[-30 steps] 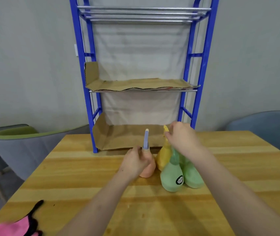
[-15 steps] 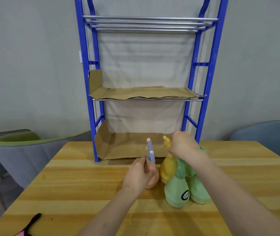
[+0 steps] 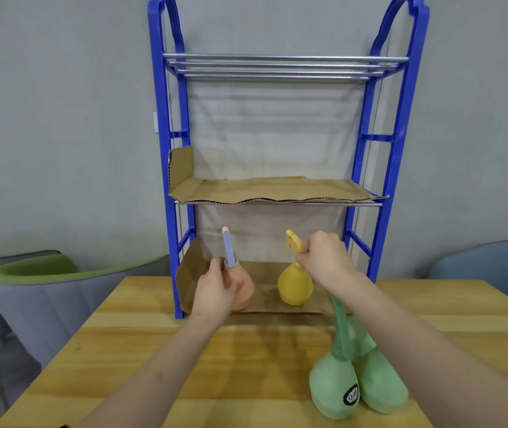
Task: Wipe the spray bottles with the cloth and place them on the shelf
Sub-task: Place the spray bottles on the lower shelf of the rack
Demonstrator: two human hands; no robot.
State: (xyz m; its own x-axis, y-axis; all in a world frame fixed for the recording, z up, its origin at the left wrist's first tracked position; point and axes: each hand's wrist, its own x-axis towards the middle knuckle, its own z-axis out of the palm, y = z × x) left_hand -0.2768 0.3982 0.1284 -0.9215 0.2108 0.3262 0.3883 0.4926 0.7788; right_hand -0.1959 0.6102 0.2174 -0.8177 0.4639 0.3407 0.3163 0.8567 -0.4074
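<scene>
My left hand grips the neck of an orange spray bottle with a lilac trigger, over the left of the bottom shelf. My right hand pinches the head of a yellow spray bottle, held upright over the cardboard of the bottom shelf. Two green spray bottles stand side by side on the wooden table, under my right forearm. The blue shelf rack stands at the table's far edge. The cloth is out of view.
The middle shelf carries a bare sheet of cardboard. The top tier is made of metal bars. A grey and green chair stands left of the table, a blue chair on the right.
Both hands lifted the orange and yellow bottles off the table and carried them forward to the bottom shelf. The green bottles stayed put. The pink cloth dropped out of view as my head rose.
</scene>
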